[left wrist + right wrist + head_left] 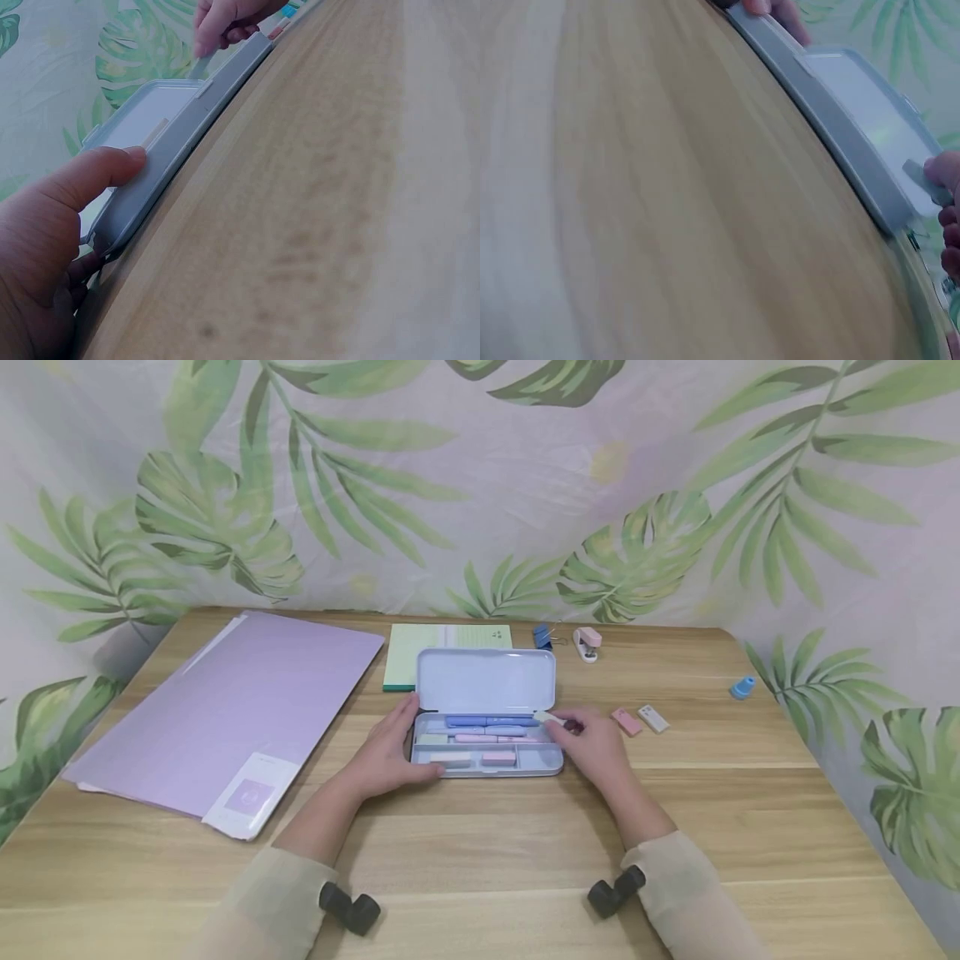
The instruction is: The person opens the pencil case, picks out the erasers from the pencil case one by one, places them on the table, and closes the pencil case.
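Right fingers [566, 737] pinch a probably light, firm pale strip [920, 179], best held by one end; left fingers [395, 720] grip the pencil case [486, 682].

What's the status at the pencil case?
Left hand gripping open pencil case, left end. Right hand pinching small pale block, right end. Pens inside; no obstruction visible.

Left arm: pale beige, thin fabric sleeve [258, 893], slightly sheer look, hem ends on the forearm. Right arm: matching pale beige, thin fabric sleeve [693, 893], same cut. Forearms bare past the hems. Matte black, two-lobed hard-cased unit [350, 908] at the left hem, inner side: two stubby rounded blocks, joined. Mirror twin on the right, another matte black, two-lobed unit [617, 892]. Fastening hidden, surface detail too small to read.
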A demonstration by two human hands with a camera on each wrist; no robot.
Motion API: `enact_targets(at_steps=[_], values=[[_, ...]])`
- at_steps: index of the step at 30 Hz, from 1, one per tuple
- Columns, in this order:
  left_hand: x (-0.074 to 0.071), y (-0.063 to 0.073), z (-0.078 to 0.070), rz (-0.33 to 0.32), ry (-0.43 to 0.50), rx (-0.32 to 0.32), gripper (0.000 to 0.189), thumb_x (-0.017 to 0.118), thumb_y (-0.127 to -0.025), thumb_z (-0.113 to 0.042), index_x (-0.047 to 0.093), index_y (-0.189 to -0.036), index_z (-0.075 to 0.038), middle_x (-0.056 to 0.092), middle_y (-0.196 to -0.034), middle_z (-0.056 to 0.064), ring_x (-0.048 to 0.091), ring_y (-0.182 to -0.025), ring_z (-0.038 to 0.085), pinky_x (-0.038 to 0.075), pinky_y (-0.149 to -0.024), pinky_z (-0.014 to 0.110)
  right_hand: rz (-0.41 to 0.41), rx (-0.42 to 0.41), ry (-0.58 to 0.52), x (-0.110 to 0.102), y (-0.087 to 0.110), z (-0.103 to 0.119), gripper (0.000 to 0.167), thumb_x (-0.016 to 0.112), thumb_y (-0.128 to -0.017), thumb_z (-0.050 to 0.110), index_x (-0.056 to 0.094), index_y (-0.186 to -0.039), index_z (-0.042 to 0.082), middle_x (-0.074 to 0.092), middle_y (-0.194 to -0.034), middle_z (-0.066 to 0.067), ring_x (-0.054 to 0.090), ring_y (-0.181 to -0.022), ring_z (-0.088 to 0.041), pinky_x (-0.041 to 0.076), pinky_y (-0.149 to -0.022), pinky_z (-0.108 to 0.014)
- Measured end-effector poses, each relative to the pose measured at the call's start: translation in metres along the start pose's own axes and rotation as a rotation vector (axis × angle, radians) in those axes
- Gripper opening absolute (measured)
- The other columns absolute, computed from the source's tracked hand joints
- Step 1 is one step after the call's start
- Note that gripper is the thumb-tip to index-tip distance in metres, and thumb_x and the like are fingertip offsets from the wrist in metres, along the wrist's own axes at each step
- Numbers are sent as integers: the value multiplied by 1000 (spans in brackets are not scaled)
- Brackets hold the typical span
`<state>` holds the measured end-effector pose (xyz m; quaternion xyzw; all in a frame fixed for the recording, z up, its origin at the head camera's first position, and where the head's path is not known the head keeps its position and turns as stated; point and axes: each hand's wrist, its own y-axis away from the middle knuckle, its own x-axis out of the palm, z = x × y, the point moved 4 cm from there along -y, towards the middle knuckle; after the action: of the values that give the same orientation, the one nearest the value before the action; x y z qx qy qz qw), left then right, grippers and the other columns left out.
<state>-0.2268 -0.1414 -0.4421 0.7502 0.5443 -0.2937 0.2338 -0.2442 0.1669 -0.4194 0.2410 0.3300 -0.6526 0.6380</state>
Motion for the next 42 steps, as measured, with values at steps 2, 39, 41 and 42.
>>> enact_targets(at_steps=[2,39,41,42], values=[[0,0,0,0,-1,-1,121,80,-72,-48,7,-158,-4,8,-165,18,11,-150,44,16,-118,63,-53,24,-23,-12,0,-12,34,71,-87,33,74,-109,7,70,-94,-12,62,-88,-24,51,-79,-36],[-1,1,-2,-2,10,13,121,81,-71,-46,8,-157,-3,8,-165,18,11,-150,43,16,-119,62,-212,122,20,-61,1,-69,39,59,-95,33,68,-119,3,65,-105,-17,58,-96,-27,45,-81,-34],[-1,1,-2,-3,7,16,121,81,-71,-46,8,-157,-3,8,-165,18,11,-150,43,16,-119,62,-155,32,11,-46,2,-49,35,62,-94,29,69,-116,4,66,-103,-16,58,-91,-25,46,-79,-33],[0,1,-2,-3,5,17,121,81,-70,-46,8,-157,-3,8,-165,18,12,-150,43,16,-119,62,-132,-13,5,-39,3,-38,32,64,-93,27,71,-114,4,67,-101,-15,58,-88,-24,46,-77,-33]])
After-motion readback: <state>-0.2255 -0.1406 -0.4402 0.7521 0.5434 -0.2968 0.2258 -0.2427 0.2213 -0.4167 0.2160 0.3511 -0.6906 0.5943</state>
